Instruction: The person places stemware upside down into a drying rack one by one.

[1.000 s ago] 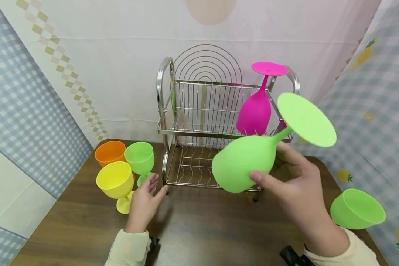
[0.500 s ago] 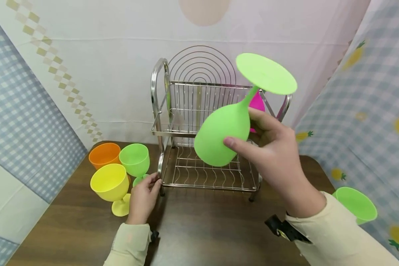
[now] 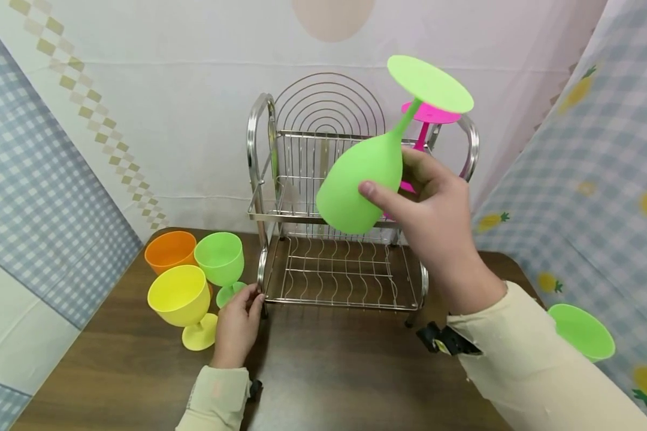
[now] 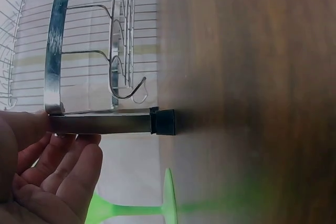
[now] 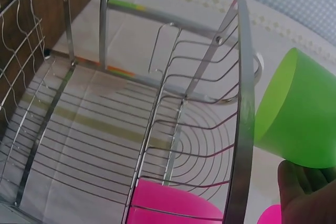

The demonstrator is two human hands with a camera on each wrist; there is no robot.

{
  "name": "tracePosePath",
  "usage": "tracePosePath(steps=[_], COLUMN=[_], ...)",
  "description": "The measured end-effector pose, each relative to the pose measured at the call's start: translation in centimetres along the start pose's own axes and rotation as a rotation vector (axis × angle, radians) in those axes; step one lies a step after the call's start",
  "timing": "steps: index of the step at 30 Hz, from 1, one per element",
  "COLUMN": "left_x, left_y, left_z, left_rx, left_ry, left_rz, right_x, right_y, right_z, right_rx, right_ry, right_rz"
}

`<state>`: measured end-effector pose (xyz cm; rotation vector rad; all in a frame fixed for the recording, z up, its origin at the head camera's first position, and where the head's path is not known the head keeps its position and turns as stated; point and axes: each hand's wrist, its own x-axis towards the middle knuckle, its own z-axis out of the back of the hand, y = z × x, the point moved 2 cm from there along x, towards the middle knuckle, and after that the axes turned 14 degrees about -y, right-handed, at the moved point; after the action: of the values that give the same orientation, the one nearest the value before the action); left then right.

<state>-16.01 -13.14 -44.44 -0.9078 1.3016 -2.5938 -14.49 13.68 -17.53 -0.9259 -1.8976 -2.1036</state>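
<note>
My right hand (image 3: pixel 431 203) grips a green plastic goblet (image 3: pixel 361 179) by its bowl, foot up and mouth tilted down to the left. It hangs in front of the upper tier of a metal dish rack (image 3: pixel 331 305). Behind it, a pink goblet (image 3: pixel 431 114) stands upside down on that tier, partly hidden by the hand. My left hand (image 3: pixel 238 326) pinches the rack's front left leg (image 4: pixel 100 123) between thumb and fingers. In the right wrist view the green goblet's bowl (image 5: pixel 302 114) shows beside the upper tier's front rail.
Left of the rack stand upright goblets: orange (image 3: pixel 169 251), yellow (image 3: pixel 180 296) and green (image 3: pixel 220 257). Another green goblet (image 3: pixel 582 332) is at the right table edge, partly behind the right sleeve. Fabric (image 3: pixel 194 120) hangs behind and at both sides of the wooden table (image 3: pixel 329 371).
My right hand has carried the green goblet up and leftward, to the front of the upper tier. The left hand has moved onto the rack's front left leg and now holds it.
</note>
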Motion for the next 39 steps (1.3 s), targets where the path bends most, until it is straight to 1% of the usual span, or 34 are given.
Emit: tracePosePath(steps=[3, 5, 9, 11, 14, 17, 22, 25, 30, 35, 39], left_x=[0.0, 0.0, 0.0, 0.0, 0.0, 0.1, 0.1, 0.1, 0.1, 0.0, -0.1], left_y=[-0.1, -0.1, -0.2, -0.2, -0.2, -0.2, -0.2, -0.2, -0.1, 0.2, 0.4], left_z=[0.0, 0.0, -0.1, -0.2, -0.2, -0.3, -0.3, -0.3, -0.1, 0.1, 0.0], left_rx=[-0.003, -0.007, -0.013, -0.013, -0.009, -0.014, -0.012, -0.010, -0.016, -0.015, -0.012], left_ry=[-0.011, -0.009, -0.004, 0.001, 0.007, 0.005, 0.006, 0.023, 0.037, 0.033, 0.033], left_rz=[-0.014, -0.019, -0.009, 0.002, 0.012, 0.008, 0.015, 0.040, 0.068, 0.070, 0.074], right_x=[0.8, 1.5, 2.7, 3.2, 3.8, 4.1, 4.5, 4.7, 5.0, 5.1, 5.2], right_y=[-0.1, -0.2, -0.8, -1.2, -1.7, -1.9, -2.3, -2.8, -3.5, -3.8, -3.9], right_z=[-0.3, -0.5, -0.6, -0.6, -0.4, -0.4, -0.6, -0.9, -1.4, -1.8, -2.0], right_rx=[-0.035, -0.070, -0.137, -0.189, -0.274, -0.362, -0.443, -0.515, -0.658, -0.687, -0.705], right_ry=[-0.021, -0.035, -0.054, -0.052, -0.021, 0.018, 0.046, 0.070, 0.139, 0.211, 0.243], right_rz=[-0.015, -0.046, -0.107, -0.129, -0.135, -0.118, -0.114, -0.108, -0.076, -0.096, -0.113])
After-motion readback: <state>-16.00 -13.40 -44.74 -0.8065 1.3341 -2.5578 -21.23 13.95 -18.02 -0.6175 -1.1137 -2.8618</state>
